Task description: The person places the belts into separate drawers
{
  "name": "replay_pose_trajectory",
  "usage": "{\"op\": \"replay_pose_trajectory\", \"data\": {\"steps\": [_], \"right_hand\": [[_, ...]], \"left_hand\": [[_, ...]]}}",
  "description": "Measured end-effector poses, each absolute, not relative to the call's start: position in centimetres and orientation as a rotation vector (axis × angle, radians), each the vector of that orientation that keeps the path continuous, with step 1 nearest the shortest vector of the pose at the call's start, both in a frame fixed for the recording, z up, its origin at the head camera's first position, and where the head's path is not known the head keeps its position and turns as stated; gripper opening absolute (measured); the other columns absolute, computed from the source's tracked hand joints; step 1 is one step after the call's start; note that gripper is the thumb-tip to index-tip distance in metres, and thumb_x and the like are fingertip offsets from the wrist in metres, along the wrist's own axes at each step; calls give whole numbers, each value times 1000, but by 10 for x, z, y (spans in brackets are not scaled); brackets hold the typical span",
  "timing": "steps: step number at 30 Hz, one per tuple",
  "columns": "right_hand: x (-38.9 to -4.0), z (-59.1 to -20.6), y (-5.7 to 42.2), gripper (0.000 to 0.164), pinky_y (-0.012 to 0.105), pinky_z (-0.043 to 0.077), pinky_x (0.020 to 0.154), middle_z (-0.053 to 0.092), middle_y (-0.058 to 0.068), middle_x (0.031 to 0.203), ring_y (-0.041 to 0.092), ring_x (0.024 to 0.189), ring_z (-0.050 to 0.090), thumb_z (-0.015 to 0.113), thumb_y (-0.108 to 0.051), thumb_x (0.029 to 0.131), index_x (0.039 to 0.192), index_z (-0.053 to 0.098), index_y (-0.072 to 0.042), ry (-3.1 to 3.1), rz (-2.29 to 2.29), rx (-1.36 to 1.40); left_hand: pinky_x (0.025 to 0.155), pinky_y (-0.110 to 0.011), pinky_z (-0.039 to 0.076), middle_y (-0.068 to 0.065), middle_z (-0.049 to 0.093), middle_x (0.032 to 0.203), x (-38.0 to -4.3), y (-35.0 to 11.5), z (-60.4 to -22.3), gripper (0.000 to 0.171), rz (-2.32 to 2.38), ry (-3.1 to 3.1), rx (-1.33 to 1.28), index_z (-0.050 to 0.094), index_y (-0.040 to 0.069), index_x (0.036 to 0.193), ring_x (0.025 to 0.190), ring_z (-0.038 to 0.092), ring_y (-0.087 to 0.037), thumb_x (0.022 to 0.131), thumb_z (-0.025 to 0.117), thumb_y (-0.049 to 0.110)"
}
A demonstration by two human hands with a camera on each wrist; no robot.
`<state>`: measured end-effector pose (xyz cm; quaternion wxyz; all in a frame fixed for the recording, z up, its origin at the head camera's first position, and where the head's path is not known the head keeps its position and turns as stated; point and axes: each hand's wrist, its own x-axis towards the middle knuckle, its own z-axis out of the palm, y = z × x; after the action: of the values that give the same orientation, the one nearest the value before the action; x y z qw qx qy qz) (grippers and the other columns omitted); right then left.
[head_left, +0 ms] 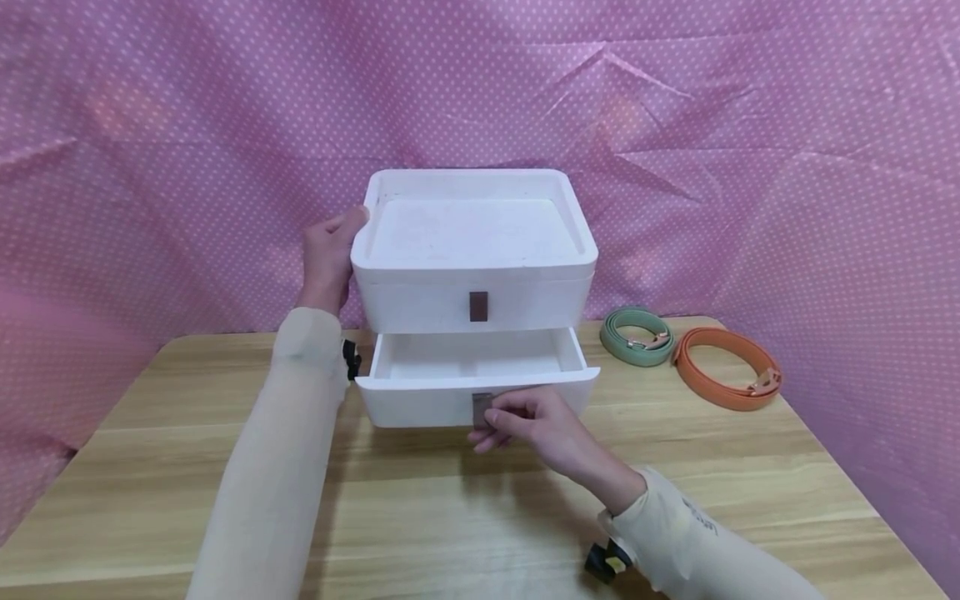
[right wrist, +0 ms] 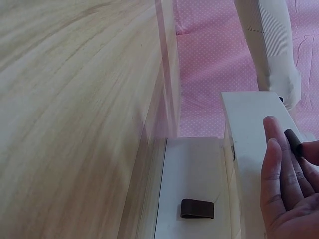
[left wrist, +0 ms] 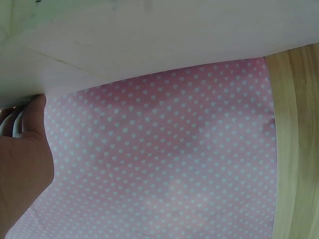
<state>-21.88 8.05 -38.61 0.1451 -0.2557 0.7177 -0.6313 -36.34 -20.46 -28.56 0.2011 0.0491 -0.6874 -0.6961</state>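
A white drawer unit [head_left: 474,229] has a tray-like top and a closed upper drawer with a brown pull tab [head_left: 478,306]. Below that, a drawer [head_left: 480,358] is pulled out, its inside bare. My right hand [head_left: 536,425] pinches this drawer's pull tab [right wrist: 293,142] between thumb and fingers. Under it, the right wrist view shows a closed drawer front [right wrist: 192,169] with its own tab [right wrist: 197,208]; the head view hides this front. My left hand [head_left: 330,254] rests against the unit's left side, thumb at the top rim, its other fingers mostly hidden.
To the right of the unit lie a coiled green belt [head_left: 637,336] and a coiled orange-brown belt [head_left: 727,368], both with buckles. The wooden table [head_left: 420,517] runs back to a pink dotted cloth [head_left: 480,83], which also hangs at both sides.
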Motion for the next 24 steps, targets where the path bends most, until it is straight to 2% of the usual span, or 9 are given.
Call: {"op": "replay_pose_trajectory", "data": {"steps": [7, 10, 16, 20, 24], "right_hand": [[-218, -387, 83, 18, 50, 56, 82, 72, 18, 94, 33, 84, 71, 56, -6, 100, 101, 67, 8, 2058, -1825, -751], [-217, -387, 83, 18, 49, 56, 81, 72, 18, 93, 33, 84, 71, 56, -6, 99, 101, 67, 8, 2059, -1828, -758], [-214, -389, 84, 18, 48, 56, 81, 72, 19, 93, 35, 83, 71, 57, -6, 99, 102, 67, 9, 2038, -1839, -747], [-214, -390, 84, 19, 53, 55, 82, 72, 19, 94, 35, 84, 71, 57, -5, 99, 103, 67, 10, 2037, -1834, -763], [-215, -389, 85, 20, 56, 54, 82, 72, 19, 94, 35, 84, 71, 57, -6, 99, 104, 67, 10, 2041, -1840, -792]], "left_hand": [[69, -23, 56, -5, 69, 90, -363, -202, -286, 35, -1944, -1919, 127, 74, 9, 92, 81, 64, -17, 90, 69, 43], [69, -23, 56, -5, 69, 90, -362, -202, -287, 39, -1932, -1936, 127, 73, 7, 92, 81, 64, -17, 90, 68, 45], [69, -24, 56, -5, 69, 94, -360, -205, -290, 38, -1976, -1945, 145, 74, 9, 102, 82, 64, -17, 90, 69, 45], [68, -24, 56, -5, 69, 93, -360, -207, -289, 37, -1967, -1953, 156, 74, 9, 95, 80, 63, -17, 90, 69, 45], [70, -24, 56, -6, 69, 97, -363, -206, -286, 38, -1973, -1923, 140, 75, 9, 102, 83, 64, -17, 89, 71, 44]]}}
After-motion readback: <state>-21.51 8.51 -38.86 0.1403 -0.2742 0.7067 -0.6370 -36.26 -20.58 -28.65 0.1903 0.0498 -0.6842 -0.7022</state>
